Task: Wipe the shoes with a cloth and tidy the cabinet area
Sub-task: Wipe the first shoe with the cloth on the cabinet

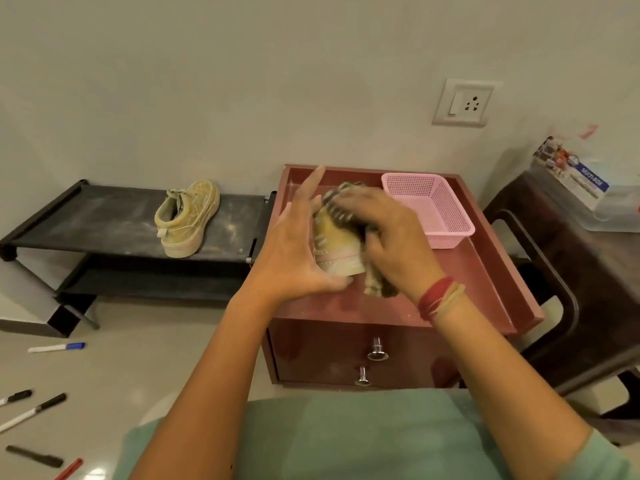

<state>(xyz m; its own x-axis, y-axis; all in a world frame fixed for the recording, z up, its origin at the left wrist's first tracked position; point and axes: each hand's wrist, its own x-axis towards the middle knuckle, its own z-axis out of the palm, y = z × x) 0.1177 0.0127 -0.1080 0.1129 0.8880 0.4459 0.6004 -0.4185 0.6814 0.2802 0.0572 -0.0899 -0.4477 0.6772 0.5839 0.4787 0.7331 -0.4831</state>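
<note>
Hidden in large part between the hands: a pale yellow canvas shoe [337, 244], far end buried under a dark checked cloth [377, 285] bunched in the gripping right hand [391, 237]. Long axis running away toward the wall [242, 81], pale sole edge nearest, steadied by the flat, spread-fingered left hand [298, 247]. Beneath both hands a reddish-brown lipped cabinet top [450, 299]; just beyond the right hand a pink mesh basket [446, 216], far past the left hand a matching shoe [188, 220] on a black rack [104, 216].
</note>
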